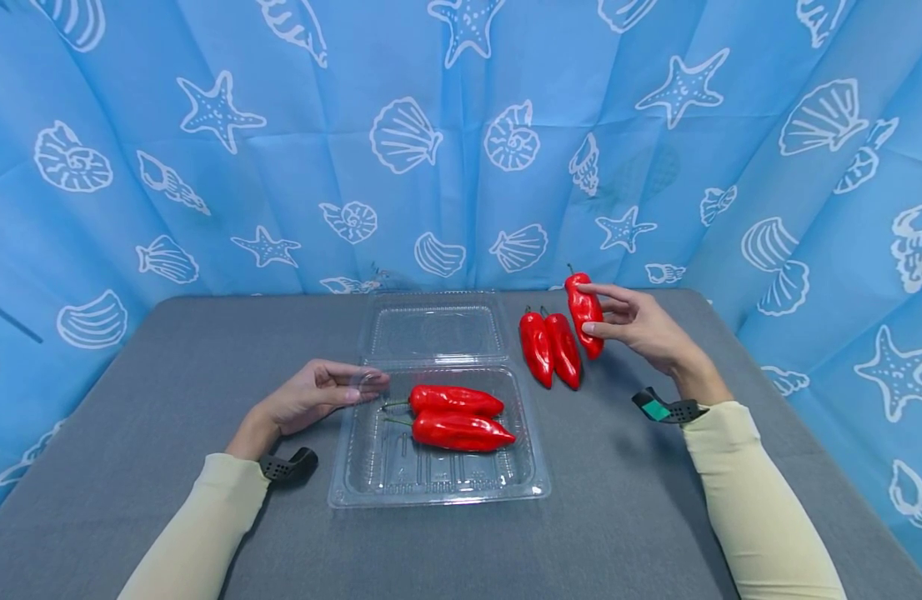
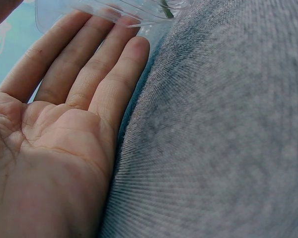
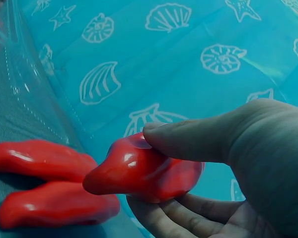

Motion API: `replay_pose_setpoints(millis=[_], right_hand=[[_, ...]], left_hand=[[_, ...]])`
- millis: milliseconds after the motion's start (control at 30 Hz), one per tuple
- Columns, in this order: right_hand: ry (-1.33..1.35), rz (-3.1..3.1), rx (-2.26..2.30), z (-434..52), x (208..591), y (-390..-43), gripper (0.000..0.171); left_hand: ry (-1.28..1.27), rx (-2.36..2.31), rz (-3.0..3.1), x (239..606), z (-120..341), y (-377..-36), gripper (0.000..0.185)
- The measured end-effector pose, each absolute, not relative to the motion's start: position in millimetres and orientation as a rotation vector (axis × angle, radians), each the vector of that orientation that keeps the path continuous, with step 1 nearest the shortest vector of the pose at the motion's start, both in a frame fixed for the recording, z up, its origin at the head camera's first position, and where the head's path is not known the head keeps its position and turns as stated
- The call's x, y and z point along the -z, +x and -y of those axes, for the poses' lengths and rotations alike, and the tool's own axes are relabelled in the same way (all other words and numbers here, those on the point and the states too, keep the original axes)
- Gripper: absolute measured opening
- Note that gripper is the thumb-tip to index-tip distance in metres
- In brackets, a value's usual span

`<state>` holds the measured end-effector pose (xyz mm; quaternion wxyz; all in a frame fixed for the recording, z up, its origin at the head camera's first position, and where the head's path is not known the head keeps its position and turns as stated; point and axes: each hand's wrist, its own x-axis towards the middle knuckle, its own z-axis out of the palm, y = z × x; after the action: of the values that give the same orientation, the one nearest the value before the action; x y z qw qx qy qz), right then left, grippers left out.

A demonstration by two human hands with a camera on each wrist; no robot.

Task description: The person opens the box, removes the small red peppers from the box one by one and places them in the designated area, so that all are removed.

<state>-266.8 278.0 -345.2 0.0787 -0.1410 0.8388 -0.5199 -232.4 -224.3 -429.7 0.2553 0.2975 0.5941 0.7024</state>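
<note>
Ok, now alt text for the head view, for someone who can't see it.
A person's right hand holds a red pepper beside two other red peppers on a gray table. The left hand is at the left side of an open clear plastic container with two red peppers inside. Behind hangs a blue shell-patterned curtain.

A grey tabletop [image 1: 603,517] carries an open clear plastic box [image 1: 440,502] and, beside its lid [image 1: 434,335], two red peppers [image 1: 537,352].

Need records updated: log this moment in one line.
right hand: holds red pepper; left hand: at clear container; inside peppers: two; table peppers: two
</note>
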Motion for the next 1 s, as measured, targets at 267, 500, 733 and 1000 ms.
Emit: replay_pose_setpoints(millis=[267, 500, 733, 1000], right_hand=[[-0.349, -2.518, 1.526, -286.8, 350.0, -269.9, 0.067], [-0.281, -2.506, 1.493, -291.3, 356.5, -273.3, 0.068], [-0.244, -2.492, 1.437, -297.6, 364.5, -276.7, 0.071], [-0.228, -2.480, 1.372, -301.1, 373.4, -279.5, 0.071]], left_hand=[[0.808, -1.900, -1.621, 430.5, 224.7, -232.4, 0.042], [0.798, -1.906, -1.612, 430.7, 224.8, -232.7, 0.042], [0.818, -1.905, -1.606, 431.1, 224.4, -233.0, 0.042], [0.800, -1.908, -1.603, 430.9, 224.8, -233.3, 0.042]])
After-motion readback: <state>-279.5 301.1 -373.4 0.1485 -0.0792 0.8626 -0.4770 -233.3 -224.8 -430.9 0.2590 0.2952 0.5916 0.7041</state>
